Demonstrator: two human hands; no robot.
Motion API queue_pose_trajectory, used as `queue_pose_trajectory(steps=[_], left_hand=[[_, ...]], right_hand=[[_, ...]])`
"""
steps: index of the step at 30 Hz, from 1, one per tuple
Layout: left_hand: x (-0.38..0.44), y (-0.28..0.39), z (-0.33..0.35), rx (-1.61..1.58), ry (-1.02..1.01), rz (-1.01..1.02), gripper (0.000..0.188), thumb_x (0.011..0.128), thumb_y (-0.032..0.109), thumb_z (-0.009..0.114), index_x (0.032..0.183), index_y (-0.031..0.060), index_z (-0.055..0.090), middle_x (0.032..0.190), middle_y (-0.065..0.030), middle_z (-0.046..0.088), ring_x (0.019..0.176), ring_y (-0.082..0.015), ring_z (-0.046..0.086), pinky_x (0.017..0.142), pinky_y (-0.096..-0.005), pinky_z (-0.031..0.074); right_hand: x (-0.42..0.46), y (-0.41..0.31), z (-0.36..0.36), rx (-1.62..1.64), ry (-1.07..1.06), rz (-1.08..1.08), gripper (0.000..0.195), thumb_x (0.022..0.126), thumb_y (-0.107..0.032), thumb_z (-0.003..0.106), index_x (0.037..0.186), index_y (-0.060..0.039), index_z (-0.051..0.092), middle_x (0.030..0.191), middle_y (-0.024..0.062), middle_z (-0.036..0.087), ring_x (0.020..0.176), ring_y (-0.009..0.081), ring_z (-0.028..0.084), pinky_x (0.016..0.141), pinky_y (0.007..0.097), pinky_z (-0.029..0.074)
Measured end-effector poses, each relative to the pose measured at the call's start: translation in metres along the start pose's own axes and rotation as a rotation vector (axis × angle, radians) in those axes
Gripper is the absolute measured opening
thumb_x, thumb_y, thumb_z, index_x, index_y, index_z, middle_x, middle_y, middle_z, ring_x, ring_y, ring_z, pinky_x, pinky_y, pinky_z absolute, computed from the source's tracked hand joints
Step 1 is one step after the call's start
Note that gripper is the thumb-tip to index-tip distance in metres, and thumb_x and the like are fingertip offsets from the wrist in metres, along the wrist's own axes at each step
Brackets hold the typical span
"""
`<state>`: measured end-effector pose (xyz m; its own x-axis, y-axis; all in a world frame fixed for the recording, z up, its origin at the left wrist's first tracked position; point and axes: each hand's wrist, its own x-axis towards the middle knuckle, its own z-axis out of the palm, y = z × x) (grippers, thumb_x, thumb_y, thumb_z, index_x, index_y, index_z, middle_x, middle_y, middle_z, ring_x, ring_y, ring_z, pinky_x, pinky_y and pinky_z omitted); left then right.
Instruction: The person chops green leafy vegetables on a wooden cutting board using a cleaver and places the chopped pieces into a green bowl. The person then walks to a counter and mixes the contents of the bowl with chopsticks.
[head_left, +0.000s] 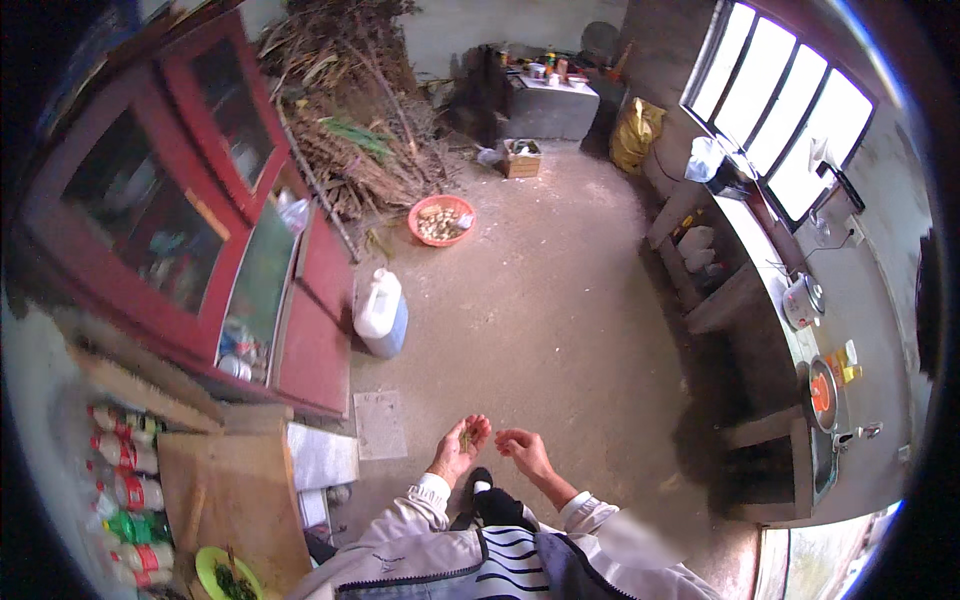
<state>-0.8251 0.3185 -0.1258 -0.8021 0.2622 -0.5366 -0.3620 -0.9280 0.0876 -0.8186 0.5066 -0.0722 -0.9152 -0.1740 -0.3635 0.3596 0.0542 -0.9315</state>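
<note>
My left hand (460, 448) is turned palm up in front of my body, fingers slightly cupped. A small bit of greenish plant matter (466, 441) rests in it, too small to name exactly. Just to its right, apart from it, my right hand (526, 453) is held with fingers curled toward the thumb. Whether anything is pinched between those fingertips cannot be made out. Both hands are above the concrete floor (510, 360). At the lower left, a lime-green bowl (204, 568) with dark leafy greens (234, 583) sits on a wooden tabletop (247, 480).
A red cabinet (315, 330) lines the left, with a white plastic jug (381, 319) beside it. Farther off are a red basket (441, 238), stacked firewood (360, 157) and a wooden box (523, 163). Along the right runs a counter (769, 262) with a pot (802, 304) and basin (823, 409).
</note>
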Motion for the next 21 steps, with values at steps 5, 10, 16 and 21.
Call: queue_pose_trajectory(steps=[5, 10, 16, 21], left_hand=[[0.101, 0.022, 0.121, -0.038, -0.145, -0.078, 0.026, 0.106, 0.016, 0.045, 0.111, -0.0030, 0.062, 0.115, -0.0183, 0.068, 0.112, -0.0313, 0.065, 0.105, -0.0452, 0.051], [0.219, 0.070, 0.179, -0.023, -0.108, -0.075, 0.022, 0.104, 0.015, 0.050, 0.111, -0.0026, 0.062, 0.114, -0.0184, 0.069, 0.112, -0.0320, 0.065, 0.103, -0.0469, 0.052], [0.383, 0.133, 0.236, 0.042, 0.020, -0.031, 0.020, 0.103, 0.014, 0.050, 0.108, -0.0020, 0.062, 0.109, -0.0179, 0.070, 0.103, -0.0308, 0.068, 0.097, -0.0461, 0.056], [0.546, 0.153, 0.341, 0.085, 0.102, -0.101, 0.023, 0.104, 0.013, 0.045, 0.109, -0.0012, 0.062, 0.112, -0.0186, 0.068, 0.107, -0.0325, 0.066, 0.098, -0.0478, 0.054]], right_hand=[[0.103, -0.059, -0.065, 0.225, 0.076, 0.010, 0.024, 0.096, -0.004, 0.051, 0.110, 0.0061, 0.068, 0.097, 0.0093, 0.071, 0.085, 0.0176, 0.068, 0.080, 0.0311, 0.057], [0.228, -0.097, -0.099, 0.251, -0.036, 0.056, 0.022, 0.095, -0.003, 0.051, 0.108, 0.0065, 0.067, 0.092, 0.0103, 0.071, 0.083, 0.0159, 0.068, 0.078, 0.0296, 0.056], [0.406, -0.156, -0.169, 0.166, -0.163, 0.062, 0.026, 0.098, -0.007, 0.051, 0.113, 0.0054, 0.068, 0.099, 0.0106, 0.071, 0.089, 0.0186, 0.069, 0.082, 0.0312, 0.057], [0.531, -0.226, -0.257, 0.123, -0.075, 0.097, 0.027, 0.101, -0.010, 0.052, 0.118, 0.0063, 0.066, 0.101, 0.0104, 0.072, 0.090, 0.0186, 0.069, 0.084, 0.0324, 0.058]])
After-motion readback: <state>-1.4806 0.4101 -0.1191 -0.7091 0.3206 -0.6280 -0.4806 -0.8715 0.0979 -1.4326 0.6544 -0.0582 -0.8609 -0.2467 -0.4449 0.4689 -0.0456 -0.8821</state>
